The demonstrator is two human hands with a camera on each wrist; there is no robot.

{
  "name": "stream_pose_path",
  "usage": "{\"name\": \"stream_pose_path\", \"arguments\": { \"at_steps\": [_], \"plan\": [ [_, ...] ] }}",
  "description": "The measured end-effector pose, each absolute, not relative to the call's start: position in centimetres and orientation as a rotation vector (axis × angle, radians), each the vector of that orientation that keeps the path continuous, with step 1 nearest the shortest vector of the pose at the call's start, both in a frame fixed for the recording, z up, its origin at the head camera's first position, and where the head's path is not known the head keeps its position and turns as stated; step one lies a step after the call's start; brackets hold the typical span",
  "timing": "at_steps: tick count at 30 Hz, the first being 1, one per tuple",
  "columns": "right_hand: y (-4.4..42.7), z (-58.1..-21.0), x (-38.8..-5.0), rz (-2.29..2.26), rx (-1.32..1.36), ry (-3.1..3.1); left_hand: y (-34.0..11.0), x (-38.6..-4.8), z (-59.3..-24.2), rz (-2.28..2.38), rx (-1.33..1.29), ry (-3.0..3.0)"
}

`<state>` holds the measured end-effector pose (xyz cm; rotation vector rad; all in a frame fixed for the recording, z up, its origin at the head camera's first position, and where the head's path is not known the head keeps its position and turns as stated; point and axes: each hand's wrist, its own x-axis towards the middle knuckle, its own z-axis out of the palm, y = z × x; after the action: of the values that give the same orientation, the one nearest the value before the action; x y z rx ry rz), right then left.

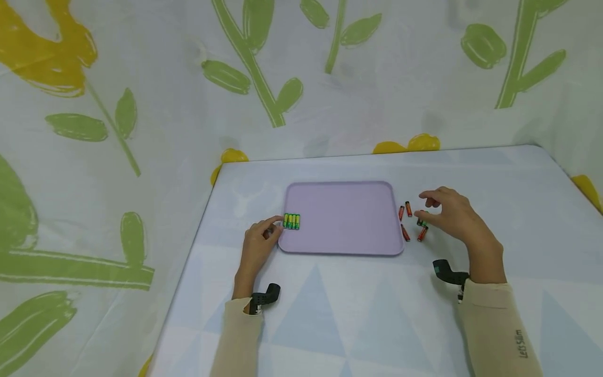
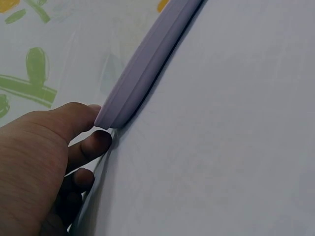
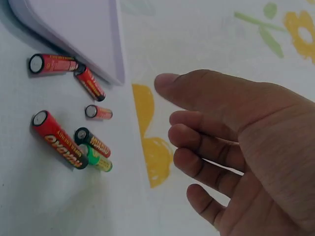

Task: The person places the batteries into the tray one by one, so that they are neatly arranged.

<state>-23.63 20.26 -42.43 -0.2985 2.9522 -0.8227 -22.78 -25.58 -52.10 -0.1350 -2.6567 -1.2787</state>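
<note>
A row of several green-and-yellow batteries (image 1: 291,221) lies side by side at the left end of the lilac tray (image 1: 346,220). My left hand (image 1: 258,242) is at the tray's left edge, its thumb and index fingertips by the rim (image 2: 135,73); the other fingers bend loosely below. My right hand (image 1: 453,213) hovers with fingers apart, holding nothing, above loose batteries right of the tray. Most are red and black, like the large one (image 3: 59,139) and the one by the tray corner (image 3: 53,64). One green battery (image 3: 100,159) lies among them, touching red-and-black ones.
The tray and batteries rest on a white table (image 1: 301,324) with pale blue triangles. Behind and to the left hangs a white cloth (image 1: 179,63) printed with green leaves and yellow flowers. Each wrist wears a small black camera (image 1: 266,297).
</note>
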Motion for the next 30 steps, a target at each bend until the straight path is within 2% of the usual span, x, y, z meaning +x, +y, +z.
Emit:
{"name": "stream_pose_path", "arguments": {
  "at_steps": [30],
  "plan": [
    [22.1,-45.5,-24.5,-0.782,-0.103,2.79,-25.9,-22.4,-51.9,-1.243,-0.141,-2.673]
  ]
}}
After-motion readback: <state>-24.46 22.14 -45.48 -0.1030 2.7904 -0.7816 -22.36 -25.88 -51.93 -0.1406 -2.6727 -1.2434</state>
